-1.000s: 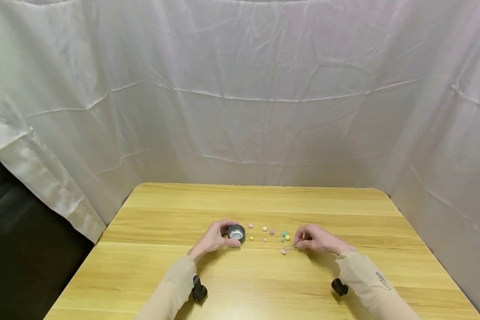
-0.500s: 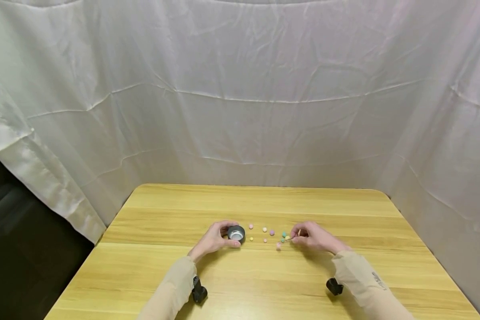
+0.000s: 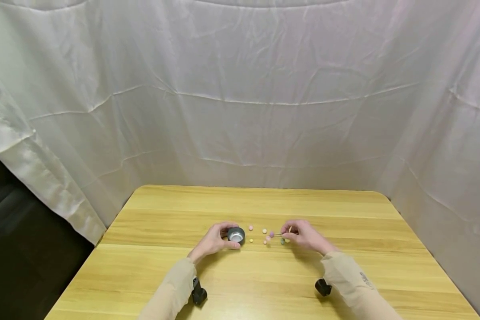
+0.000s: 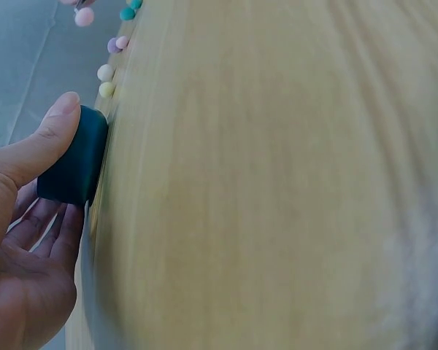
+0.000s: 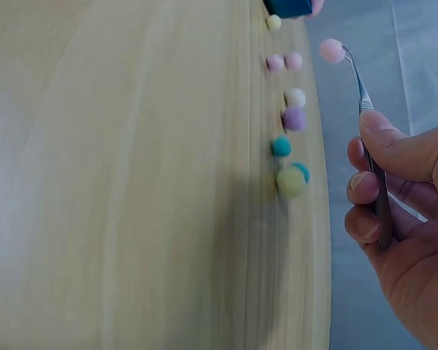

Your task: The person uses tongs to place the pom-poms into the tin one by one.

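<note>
My left hand [image 3: 215, 241] holds a small round dark container [image 3: 242, 237] with a silvery inside, thumb on the near side and fingers on the far side. In the left wrist view the container [image 4: 77, 157] stands on the table, and its inside is hidden. My right hand [image 5: 416, 211] grips bent-tip tweezers [image 5: 364, 102] between thumb and curled fingers. At their tips a pink fuzzy ball [image 5: 332, 51] is pinched, held above the table. Beneath it lie a purple ball [image 5: 293, 119], a white ball [image 5: 296, 97] and two smaller pink balls [image 5: 275, 63].
Nearest the container sits a small yellow ball [image 5: 274, 22]. Two teal balls [image 5: 280, 146] and a larger yellow ball [image 5: 290, 181] lie at the right end of the group. The wooden table [image 3: 240, 284] is enclosed by pale curtains [image 3: 240, 129].
My right hand has moved left with the tweezers, and the pink ball has risen off the table and travelled toward the container. The left hand and container keep their place.
</note>
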`<state>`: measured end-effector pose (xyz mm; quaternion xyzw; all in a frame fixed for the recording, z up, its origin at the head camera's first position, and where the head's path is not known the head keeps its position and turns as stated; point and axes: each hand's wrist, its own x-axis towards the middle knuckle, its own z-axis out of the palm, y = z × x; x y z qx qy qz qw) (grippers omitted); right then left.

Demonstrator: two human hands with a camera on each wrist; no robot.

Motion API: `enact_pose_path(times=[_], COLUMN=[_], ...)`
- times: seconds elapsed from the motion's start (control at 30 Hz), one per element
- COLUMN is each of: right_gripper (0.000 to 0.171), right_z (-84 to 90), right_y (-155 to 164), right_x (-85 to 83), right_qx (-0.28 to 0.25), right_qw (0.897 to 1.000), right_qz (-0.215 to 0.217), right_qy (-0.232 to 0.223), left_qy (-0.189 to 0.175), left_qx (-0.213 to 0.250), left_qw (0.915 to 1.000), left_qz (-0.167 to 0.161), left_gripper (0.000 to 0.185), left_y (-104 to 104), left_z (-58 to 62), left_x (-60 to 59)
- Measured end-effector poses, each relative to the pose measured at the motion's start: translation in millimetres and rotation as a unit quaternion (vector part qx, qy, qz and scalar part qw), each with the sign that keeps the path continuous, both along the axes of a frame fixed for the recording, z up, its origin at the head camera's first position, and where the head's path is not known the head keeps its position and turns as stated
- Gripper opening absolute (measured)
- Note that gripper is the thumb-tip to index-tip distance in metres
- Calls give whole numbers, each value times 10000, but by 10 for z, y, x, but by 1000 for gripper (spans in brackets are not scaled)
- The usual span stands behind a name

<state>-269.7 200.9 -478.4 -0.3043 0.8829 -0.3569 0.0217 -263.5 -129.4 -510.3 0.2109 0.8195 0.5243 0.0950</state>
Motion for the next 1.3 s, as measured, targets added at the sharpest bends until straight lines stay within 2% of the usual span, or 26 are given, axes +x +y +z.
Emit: enact_pose_path(times=[0.63, 1.0, 1.3], right_gripper=[3, 4, 7], right_z=[-3, -12, -23], right_y=[-458, -653, -767], right_x=[-14, -36, -52], right_qx=[-422, -399, -340], right_qw=[9958, 9967, 9971], right_qz=[-632, -706, -681], right_qy=[-503, -58, 29], left_qy=[69, 58, 14], left_qx=[62, 177, 207], left_qw=[9999, 9998, 9997], left_qz=[-96, -123, -113], left_gripper=[63, 60, 62], left_y=[-13, -13, -2], left_z=[0, 2, 11], left_x=[15, 0, 3])
